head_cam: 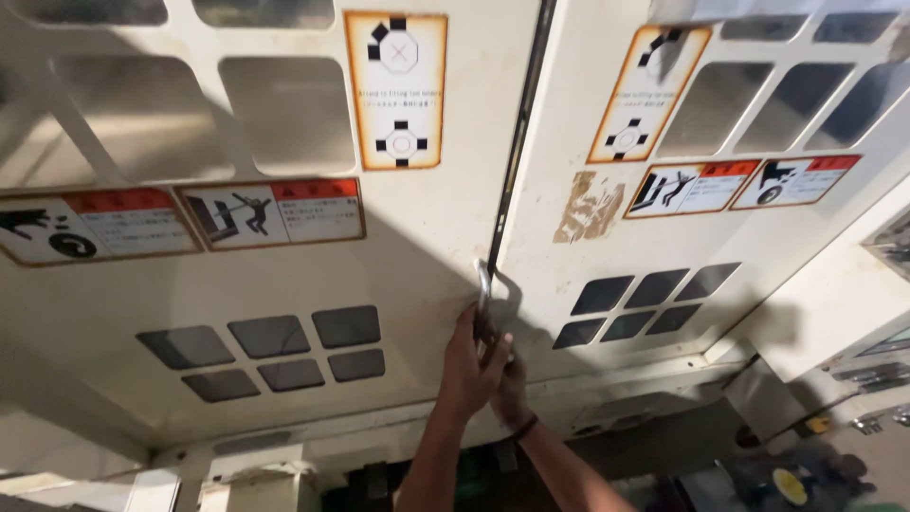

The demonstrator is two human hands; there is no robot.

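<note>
Head view: two cream-painted machine doors, the left door (284, 284) and the right door (664, 228), meet at a dark vertical seam (519, 133). A metal handle (484, 284) stands at the lower end of that seam. The left hand (469, 365) has its grip closed around the lower part of the handle. The right hand (512, 384), a dark band at its wrist, lies just behind and touching the left; its grip is largely hidden, so its state cannot be told. Warning labels (275, 213) and dark grille windows (270, 353) mark both doors.
</note>
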